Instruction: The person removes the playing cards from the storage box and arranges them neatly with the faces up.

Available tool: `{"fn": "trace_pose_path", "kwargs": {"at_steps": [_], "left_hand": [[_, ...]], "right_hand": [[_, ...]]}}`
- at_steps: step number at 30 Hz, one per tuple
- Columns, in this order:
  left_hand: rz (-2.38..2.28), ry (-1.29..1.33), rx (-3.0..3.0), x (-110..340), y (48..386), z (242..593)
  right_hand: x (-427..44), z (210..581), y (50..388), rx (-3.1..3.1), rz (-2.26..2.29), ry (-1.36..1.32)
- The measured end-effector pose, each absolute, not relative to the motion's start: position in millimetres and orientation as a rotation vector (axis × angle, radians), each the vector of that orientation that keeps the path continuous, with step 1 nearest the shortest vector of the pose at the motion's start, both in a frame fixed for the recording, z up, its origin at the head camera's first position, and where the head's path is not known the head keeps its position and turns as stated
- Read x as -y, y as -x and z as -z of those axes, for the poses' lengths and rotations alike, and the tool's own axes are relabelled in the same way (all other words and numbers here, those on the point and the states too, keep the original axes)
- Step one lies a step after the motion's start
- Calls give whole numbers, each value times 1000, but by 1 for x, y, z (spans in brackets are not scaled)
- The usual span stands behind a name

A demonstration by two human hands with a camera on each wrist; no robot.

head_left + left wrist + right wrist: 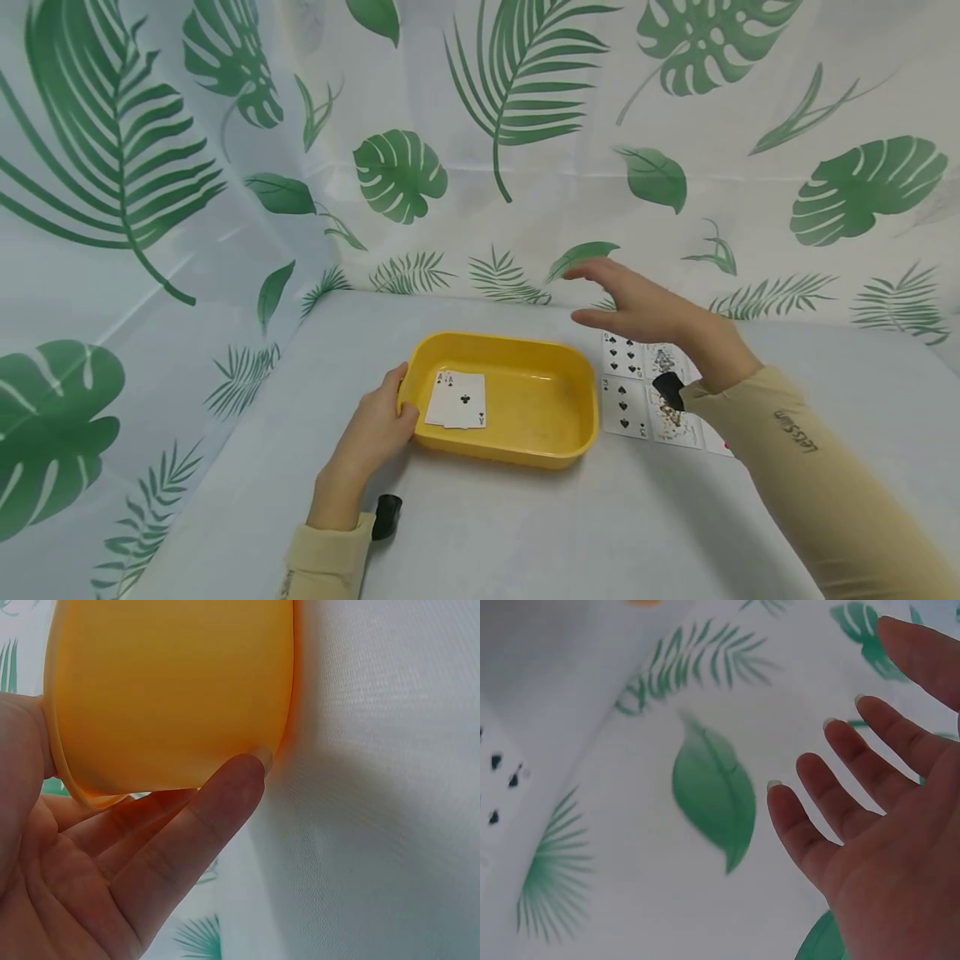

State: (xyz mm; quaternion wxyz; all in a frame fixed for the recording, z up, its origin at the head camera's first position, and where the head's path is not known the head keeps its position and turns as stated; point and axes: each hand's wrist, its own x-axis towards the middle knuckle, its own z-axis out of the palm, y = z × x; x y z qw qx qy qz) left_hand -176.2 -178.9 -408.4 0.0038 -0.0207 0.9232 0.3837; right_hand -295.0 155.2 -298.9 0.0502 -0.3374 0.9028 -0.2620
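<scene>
My left hand (375,425) grips the left end of a yellow plastic tray (536,408), thumb over the rim. In the left wrist view the fingers of the left hand (97,877) reach under and along the tray's outer wall (172,690). Two overlapping ace playing cards (465,400) lie face up inside the tray, toward its left end; the top one is a club. My right hand (637,304) is raised beyond the tray's right side, holding nothing. Its fingers (799,817) are spread and relaxed in the right wrist view.
Right of the tray, several playing cards lie in rows, among them a three of spades (624,408) and patterned cards (671,417). My right forearm (810,467) hides part of them. A leaf-printed curtain (480,233) hangs behind the pale table (510,533).
</scene>
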Motion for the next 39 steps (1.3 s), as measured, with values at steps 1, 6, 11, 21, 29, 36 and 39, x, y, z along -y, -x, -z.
{"fn": "trace_pose_path", "kwargs": {"at_steps": [1, 6, 11, 21, 29, 36, 39], "left_hand": [[-1198, 66, -2894, 179, 176, 408], [-1194, 68, -2891, 179, 176, 408], [-1199, 58, -2898, 180, 177, 410], [-1187, 72, -2888, 179, 176, 405], [-1182, 56, -2881, 177, 176, 404], [-1158, 79, -2897, 178, 176, 404], [-1160, 89, -2891, 179, 176, 404]], "right_hand": [[-149, 299, 295, -2747, 790, 1042], [-116, 299, 293, -2715, 728, 1089], [-84, 302, 287, -2650, 646, 1156], [-40, 328, 281, -2557, 456, 1169], [-19, 347, 282, -2531, 267, 1094], [-5, 363, 283, -2485, 67, 1078], [0, 370, 281, -2459, -69, 1117]]}}
